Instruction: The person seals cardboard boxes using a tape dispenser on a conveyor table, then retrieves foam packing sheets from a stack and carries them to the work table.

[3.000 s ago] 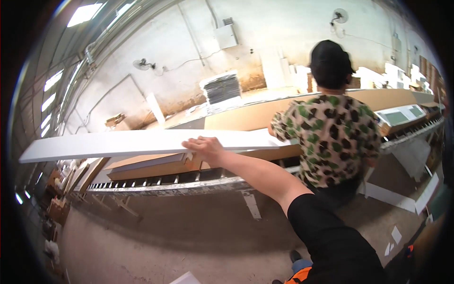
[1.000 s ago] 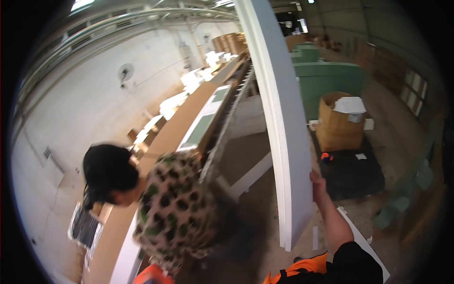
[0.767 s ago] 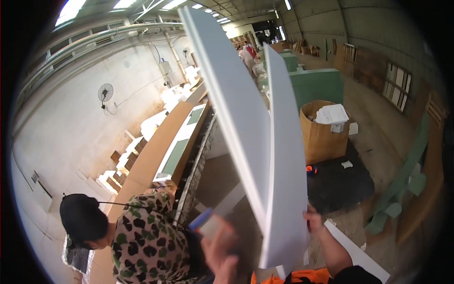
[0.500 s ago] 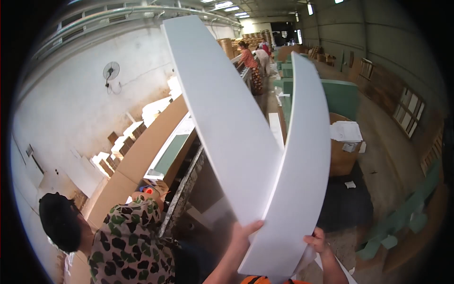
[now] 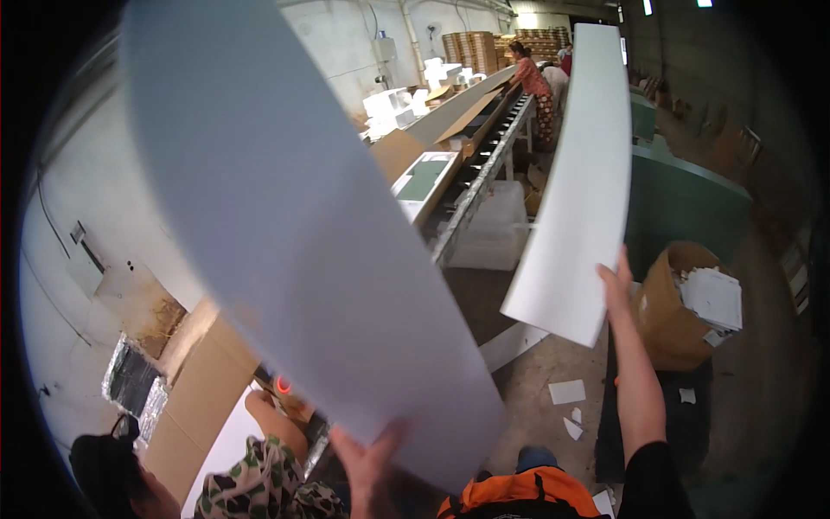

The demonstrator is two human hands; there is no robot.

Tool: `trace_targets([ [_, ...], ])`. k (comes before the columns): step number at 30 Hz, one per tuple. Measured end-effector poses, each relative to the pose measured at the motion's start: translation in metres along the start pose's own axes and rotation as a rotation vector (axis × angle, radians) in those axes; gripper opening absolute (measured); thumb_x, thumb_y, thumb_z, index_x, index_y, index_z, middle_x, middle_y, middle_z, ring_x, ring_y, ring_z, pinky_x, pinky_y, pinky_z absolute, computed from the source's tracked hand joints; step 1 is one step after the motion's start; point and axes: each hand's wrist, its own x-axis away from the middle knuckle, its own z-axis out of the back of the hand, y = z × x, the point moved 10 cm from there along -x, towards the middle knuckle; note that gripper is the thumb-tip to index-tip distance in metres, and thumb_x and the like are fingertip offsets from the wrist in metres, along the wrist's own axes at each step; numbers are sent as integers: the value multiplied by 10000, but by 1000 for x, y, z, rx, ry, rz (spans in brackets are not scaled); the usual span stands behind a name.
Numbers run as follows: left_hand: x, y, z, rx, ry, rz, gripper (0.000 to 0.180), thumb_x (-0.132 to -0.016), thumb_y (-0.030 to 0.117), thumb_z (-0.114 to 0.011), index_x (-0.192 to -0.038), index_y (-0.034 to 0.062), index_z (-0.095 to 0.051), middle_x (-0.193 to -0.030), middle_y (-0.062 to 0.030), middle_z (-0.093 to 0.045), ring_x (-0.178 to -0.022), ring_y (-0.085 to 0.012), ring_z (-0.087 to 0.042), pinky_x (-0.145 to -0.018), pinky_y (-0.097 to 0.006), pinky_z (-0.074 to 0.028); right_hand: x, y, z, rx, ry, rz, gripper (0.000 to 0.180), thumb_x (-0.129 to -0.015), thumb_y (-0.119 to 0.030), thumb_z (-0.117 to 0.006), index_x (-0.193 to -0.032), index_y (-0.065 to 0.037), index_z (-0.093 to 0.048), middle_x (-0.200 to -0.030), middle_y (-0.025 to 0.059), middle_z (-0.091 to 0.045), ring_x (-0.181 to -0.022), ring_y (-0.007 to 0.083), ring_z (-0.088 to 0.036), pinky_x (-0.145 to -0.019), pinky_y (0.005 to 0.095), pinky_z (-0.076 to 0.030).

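My left hand (image 5: 367,463) grips the near lower edge of a long, wide white panel (image 5: 303,251) that rises steeply up and to the left, filling much of the view. The fingers behind that panel are hidden, and the thumb looks blurred. With my right hand (image 5: 616,284) I hold a second, narrower-looking white panel (image 5: 581,173) by its right edge, near its lower end. It stands tilted away from me, apart from the first one.
At lower left sits a co-worker in a camouflage shirt (image 5: 259,484), close to the wide panel. A roller conveyor (image 5: 480,195) with cartons runs into the distance. On the right stand a cardboard box (image 5: 674,320) of white scraps and green panels (image 5: 683,208). Paper scraps (image 5: 567,392) lie on the floor.
The two panels have come apart: the left one swung left and nearer, the right one moved up and to the right. My view has turned, bringing more of the conveyor into sight.
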Motion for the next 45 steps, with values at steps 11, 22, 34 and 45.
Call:
trace_targets([
  [11, -6, 26, 96, -322, 924, -235, 524, -734, 178, -759, -1153, -70, -566, -1074, -149, -577, -928, -240, -598, -762, -351, -496, 63, 162, -539, 216, -406, -537, 787, -852, -114, -498, -1511, 24, -91, -1325, 351, -485, -1157, 453, -551, -1018, 459, -434],
  [22, -59, 4, 91, -367, 1036, -161, 608, -789, 267, -711, -1238, -77, -489, -1202, -185, -487, -1047, -284, -533, -873, -388, -427, 166, 237, -664, 726, -1124, -758, 396, -871, -247, -550, -1164, -4, -663, -1270, 217, -605, -1182, 332, -591, -975, 440, -476],
  [34, -295, -58, -58, -284, 562, -123, 705, -849, 364, -657, -1332, -83, -405, -1342, -224, -389, -1176, -332, -462, -994, -429, -352, -53, 48, -407, -558, -1511, -65, 775, -869, -380, -713, -1470, -42, -359, -1388, 160, -395, -1291, 294, -379, -1083, 407, -359],
  [45, -499, -115, -329, -299, 359, -14, 798, -904, 453, -609, -1418, -90, -328, -1470, -260, -299, -1295, -376, -397, -1105, -466, -283, -320, 215, -267, -190, -994, -428, 683, -776, -148, -835, -1282, 26, -410, -1036, 76, -604, -824, 125, -597, -762, 278, -514],
])
